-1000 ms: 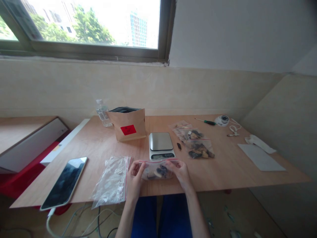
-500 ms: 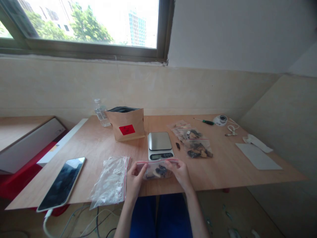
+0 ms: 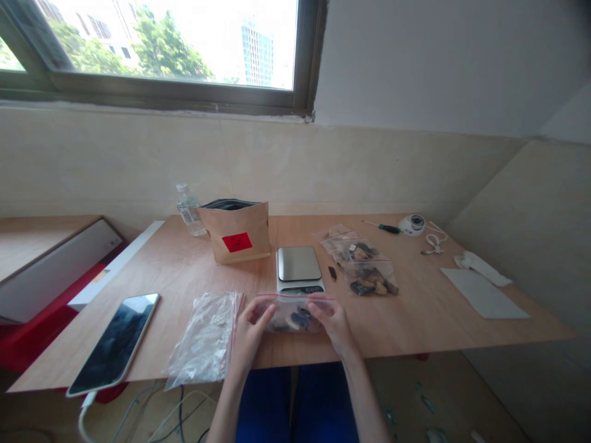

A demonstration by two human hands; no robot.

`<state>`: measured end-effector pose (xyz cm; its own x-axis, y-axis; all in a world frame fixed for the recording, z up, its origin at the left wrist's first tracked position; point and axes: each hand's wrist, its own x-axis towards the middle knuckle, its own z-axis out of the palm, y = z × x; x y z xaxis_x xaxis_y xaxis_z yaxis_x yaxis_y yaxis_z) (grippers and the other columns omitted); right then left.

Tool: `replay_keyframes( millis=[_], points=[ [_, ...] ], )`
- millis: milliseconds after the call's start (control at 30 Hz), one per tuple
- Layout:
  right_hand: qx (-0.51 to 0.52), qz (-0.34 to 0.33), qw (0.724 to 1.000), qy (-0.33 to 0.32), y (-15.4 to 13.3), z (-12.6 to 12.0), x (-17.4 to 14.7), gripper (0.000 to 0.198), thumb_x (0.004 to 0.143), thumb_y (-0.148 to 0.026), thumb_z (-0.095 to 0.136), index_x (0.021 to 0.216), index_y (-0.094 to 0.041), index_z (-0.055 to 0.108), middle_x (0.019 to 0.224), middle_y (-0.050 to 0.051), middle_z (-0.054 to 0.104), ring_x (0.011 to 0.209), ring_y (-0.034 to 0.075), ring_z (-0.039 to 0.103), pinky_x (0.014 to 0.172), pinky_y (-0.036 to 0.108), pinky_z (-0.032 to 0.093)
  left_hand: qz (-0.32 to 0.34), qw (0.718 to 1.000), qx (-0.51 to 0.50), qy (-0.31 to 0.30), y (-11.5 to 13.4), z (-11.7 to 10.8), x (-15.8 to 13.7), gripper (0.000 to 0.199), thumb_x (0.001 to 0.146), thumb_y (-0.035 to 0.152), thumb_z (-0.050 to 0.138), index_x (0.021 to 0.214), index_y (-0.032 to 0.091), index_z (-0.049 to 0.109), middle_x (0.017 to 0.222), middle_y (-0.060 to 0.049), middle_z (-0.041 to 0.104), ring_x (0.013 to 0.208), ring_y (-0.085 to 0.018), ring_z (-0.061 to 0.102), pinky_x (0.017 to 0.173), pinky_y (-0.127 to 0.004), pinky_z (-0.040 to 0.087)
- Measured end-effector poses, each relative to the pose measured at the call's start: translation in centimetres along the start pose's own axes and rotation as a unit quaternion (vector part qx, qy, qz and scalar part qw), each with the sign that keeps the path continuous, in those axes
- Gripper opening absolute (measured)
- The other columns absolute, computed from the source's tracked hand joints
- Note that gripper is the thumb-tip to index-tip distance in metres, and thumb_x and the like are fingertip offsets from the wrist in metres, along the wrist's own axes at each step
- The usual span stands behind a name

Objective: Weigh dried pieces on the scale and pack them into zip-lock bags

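Between my hands, just in front of the scale, is a clear zip bag with a red strip along its top and dark and tan pieces inside. My left hand pinches the bag's top left, and my right hand pinches its top right. Behind it stands a small digital scale with a bare steel plate; the bag partly covers its display. One dark piece lies to the right of the scale. Several filled zip bags overlap beyond it. A stack of flat clear zip bags lies beside my left hand.
An open brown paper pouch with a red label stands behind the scale, next to a plastic bottle. A phone with a cable lies front left. At the right are a screwdriver, a white camera and white paper.
The bag's top edge has risen slightly and now covers more of the scale's display. Both hands keep their pinch on it.
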<state>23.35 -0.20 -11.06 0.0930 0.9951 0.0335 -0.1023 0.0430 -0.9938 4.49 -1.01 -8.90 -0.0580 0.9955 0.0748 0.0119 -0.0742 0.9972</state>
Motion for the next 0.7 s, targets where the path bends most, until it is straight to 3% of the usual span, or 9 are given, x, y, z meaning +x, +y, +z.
replay_keyframes(
  millis=[233, 500, 700],
  points=[
    [0.005, 0.017, 0.999, -0.037, -0.7, 0.8, -0.5, 0.024, 0.071, -0.040, 0.071, 0.082, -0.018, 0.070, 0.079, 0.004, 0.072, 0.076, 0.020, 0.067, 0.072, 0.031, 0.053, -0.034, 0.999, -0.019, 0.038, -0.9, 1.2, -0.3, 0.026, 0.070, 0.038, 0.071, 0.080, 0.014, 0.072, 0.075, -0.006, 0.073, 0.073, -0.020, 0.067, 0.067, -0.027, 0.052],
    [-0.039, -0.027, 0.999, 0.012, -1.0, 0.9, -0.7, 0.021, 0.071, -0.037, 0.072, 0.075, -0.017, 0.070, 0.077, 0.004, 0.069, 0.076, 0.019, 0.065, 0.069, 0.028, 0.053, -0.013, 0.996, -0.020, 0.091, -0.9, 1.7, -0.7, 0.024, 0.068, 0.037, 0.073, 0.079, 0.015, 0.072, 0.078, -0.005, 0.073, 0.075, -0.019, 0.067, 0.068, -0.026, 0.053],
    [-0.025, -0.031, 0.999, -0.001, -0.9, 0.3, -0.8, 0.019, 0.072, -0.036, 0.071, 0.075, -0.018, 0.069, 0.075, 0.003, 0.069, 0.074, 0.018, 0.066, 0.069, 0.027, 0.053, -0.011, 0.999, -0.028, 0.027, -0.6, 1.6, -0.6, 0.023, 0.073, 0.036, 0.069, 0.080, 0.014, 0.071, 0.078, -0.006, 0.072, 0.077, -0.020, 0.067, 0.069, -0.026, 0.053]
  ],
)
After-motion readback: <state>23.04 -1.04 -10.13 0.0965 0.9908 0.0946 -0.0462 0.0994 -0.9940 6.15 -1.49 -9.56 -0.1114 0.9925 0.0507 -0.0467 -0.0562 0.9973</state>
